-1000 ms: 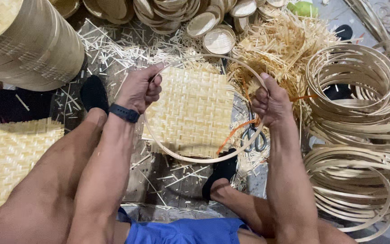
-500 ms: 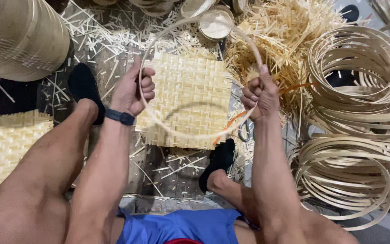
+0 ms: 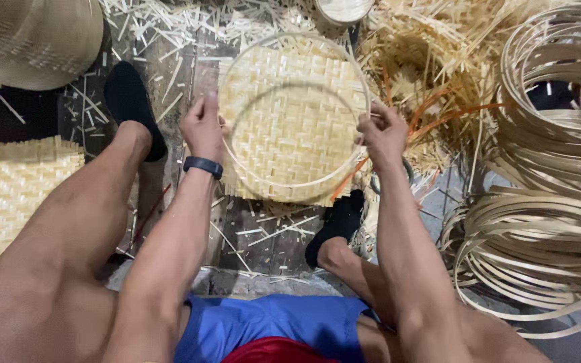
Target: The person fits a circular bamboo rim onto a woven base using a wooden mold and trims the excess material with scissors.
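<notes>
A thin round bamboo hoop [image 3: 297, 40] hangs level above a square woven bamboo mat [image 3: 290, 128] that lies on the floor between my feet. My left hand [image 3: 203, 126], with a dark band on the wrist, grips the hoop's left side. At the hoop's right side, my right hand [image 3: 383, 134] pinches the rim. The hoop's ring frames most of the mat beneath it. Both hands are closed on the hoop.
Stacks of bamboo hoops [image 3: 546, 222] fill the right side. A heap of bamboo strips [image 3: 432, 67] lies at the upper right. Another woven mat [image 3: 8, 195] sits at the left, a large woven basket [image 3: 28, 33] at the top left. Cut splinters litter the floor.
The hoop was tilted and held on edge over the mat; it now lies level above the mat. Both hands have shifted to its left and right sides.
</notes>
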